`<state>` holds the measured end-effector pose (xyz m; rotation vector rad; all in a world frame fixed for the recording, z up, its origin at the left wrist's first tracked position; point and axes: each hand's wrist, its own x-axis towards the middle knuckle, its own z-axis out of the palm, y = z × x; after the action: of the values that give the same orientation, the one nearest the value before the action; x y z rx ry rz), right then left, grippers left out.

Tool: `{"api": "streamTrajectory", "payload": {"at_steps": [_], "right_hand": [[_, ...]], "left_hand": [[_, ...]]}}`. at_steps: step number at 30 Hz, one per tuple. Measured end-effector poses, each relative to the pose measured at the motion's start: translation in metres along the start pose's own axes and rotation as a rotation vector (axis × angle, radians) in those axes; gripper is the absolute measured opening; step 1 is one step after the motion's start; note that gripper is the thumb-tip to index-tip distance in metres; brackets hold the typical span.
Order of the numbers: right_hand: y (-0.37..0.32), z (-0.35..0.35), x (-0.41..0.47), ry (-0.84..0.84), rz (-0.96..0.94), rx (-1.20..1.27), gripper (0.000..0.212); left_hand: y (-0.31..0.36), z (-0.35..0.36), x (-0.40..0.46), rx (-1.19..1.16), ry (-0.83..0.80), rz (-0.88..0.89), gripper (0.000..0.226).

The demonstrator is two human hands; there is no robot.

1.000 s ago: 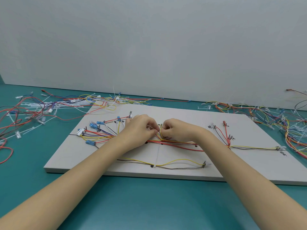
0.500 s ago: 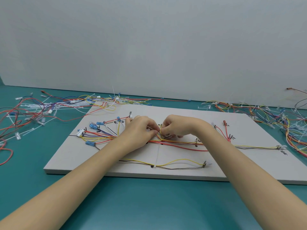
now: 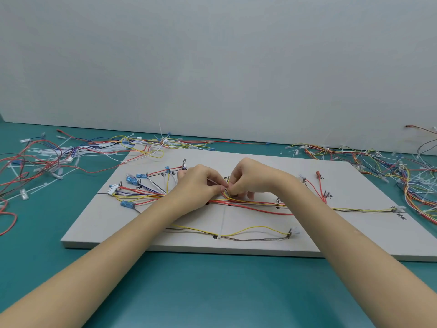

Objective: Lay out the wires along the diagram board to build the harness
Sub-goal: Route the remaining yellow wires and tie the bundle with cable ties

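Right hand [image 3: 253, 178] has been raised and tilted since earlier; left hand [image 3: 201, 185] unmoved. Both sets of fingers are curled, pinching a white tie [image 3: 214, 181] over wires [image 3: 248, 203] on board [image 3: 354, 233].

1. Small black handwritten marks stand on the diagram board [image 3: 354, 185] beside several wire ends, but none can be read.
2. No printed label, brand or number is legible elsewhere.

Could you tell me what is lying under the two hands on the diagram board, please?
Red and yellow wires run out from beneath the left hand and right hand across the diagram board. What the fingers pinch between them is mostly covered.
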<state>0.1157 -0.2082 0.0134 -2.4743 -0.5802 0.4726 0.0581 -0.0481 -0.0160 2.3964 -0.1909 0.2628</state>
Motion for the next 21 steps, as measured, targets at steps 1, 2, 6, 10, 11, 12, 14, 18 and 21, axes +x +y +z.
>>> {"api": "streamTrajectory", "payload": {"at_steps": [1, 2, 6, 10, 11, 12, 14, 18, 21], "right_hand": [[0.001, -0.001, 0.000, -0.008, 0.002, 0.005, 0.010], [0.002, -0.001, -0.001, -0.014, 0.002, 0.008, 0.010], [0.003, -0.002, -0.002, -0.010, -0.009, -0.007, 0.011], [0.003, 0.001, 0.000, -0.003, -0.026, -0.066, 0.016], [0.004, 0.001, 0.000, -0.005, -0.035, -0.062, 0.015], [0.004, 0.002, 0.000, -0.003, -0.046, -0.052, 0.015], [0.006, 0.003, -0.001, 0.006, -0.067, -0.018, 0.014], [0.010, 0.004, -0.002, 0.024, -0.062, 0.040, 0.016], [0.011, 0.005, -0.003, 0.014, -0.054, 0.093, 0.014]], "left_hand": [[0.000, 0.000, 0.000, -0.005, -0.007, -0.001, 0.012], [0.000, 0.000, 0.000, -0.017, -0.013, -0.003, 0.012], [0.000, 0.000, -0.001, -0.049, -0.013, -0.012, 0.014], [0.000, -0.001, -0.001, -0.049, -0.013, -0.017, 0.014], [0.000, -0.001, -0.002, -0.056, -0.018, -0.016, 0.013], [-0.001, -0.001, -0.002, -0.067, -0.023, -0.014, 0.011], [-0.001, -0.002, -0.002, -0.089, -0.027, -0.011, 0.006], [0.001, -0.002, -0.002, -0.115, -0.004, -0.020, 0.010], [0.000, -0.003, -0.001, -0.141, 0.017, -0.030, 0.013]]}}
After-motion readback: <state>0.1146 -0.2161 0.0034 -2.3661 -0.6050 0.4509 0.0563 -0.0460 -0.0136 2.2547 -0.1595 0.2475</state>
